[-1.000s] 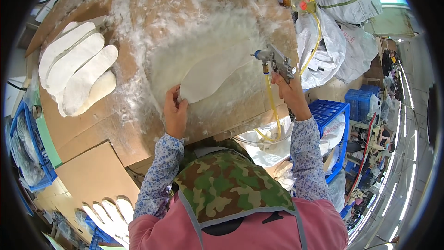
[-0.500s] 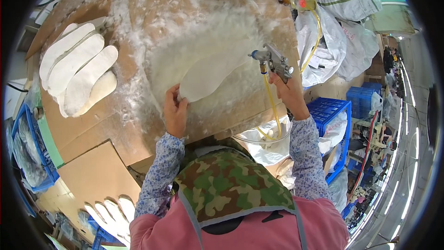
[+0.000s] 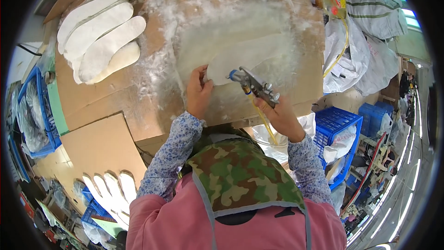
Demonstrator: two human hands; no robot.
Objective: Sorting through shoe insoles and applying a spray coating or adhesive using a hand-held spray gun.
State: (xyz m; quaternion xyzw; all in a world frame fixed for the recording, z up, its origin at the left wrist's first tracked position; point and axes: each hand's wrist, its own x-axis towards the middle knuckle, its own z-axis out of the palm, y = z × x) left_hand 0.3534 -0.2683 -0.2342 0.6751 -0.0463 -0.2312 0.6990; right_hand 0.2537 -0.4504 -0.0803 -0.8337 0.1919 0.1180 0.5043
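A pale, sole-shaped insole (image 3: pixel 245 52) lies on the cardboard-covered table, its outline hazy against the whitish residue around it. My left hand (image 3: pixel 199 93) pinches its left end between thumb and fingers. In my right hand (image 3: pixel 283 119) is a metal spray gun (image 3: pixel 253 83), gripped by its handle. The blue nozzle points left, just above the insole's near edge and close to my left hand. A yellow hose (image 3: pixel 267 125) runs down from the gun past my right hand.
Several white insoles (image 3: pixel 99 32) lie overlapped at the table's left, with more insoles (image 3: pixel 108 194) at the lower left. Blue crates (image 3: pixel 337 122) stand at the right, and another blue crate (image 3: pixel 46 120) at the left. White plastic bags (image 3: pixel 347 55) sit beyond the table's right edge.
The spray gun has moved from the insole's right end leftward and nearer to me, toward my left hand. My left hand keeps its pinch. The whole view has shifted.
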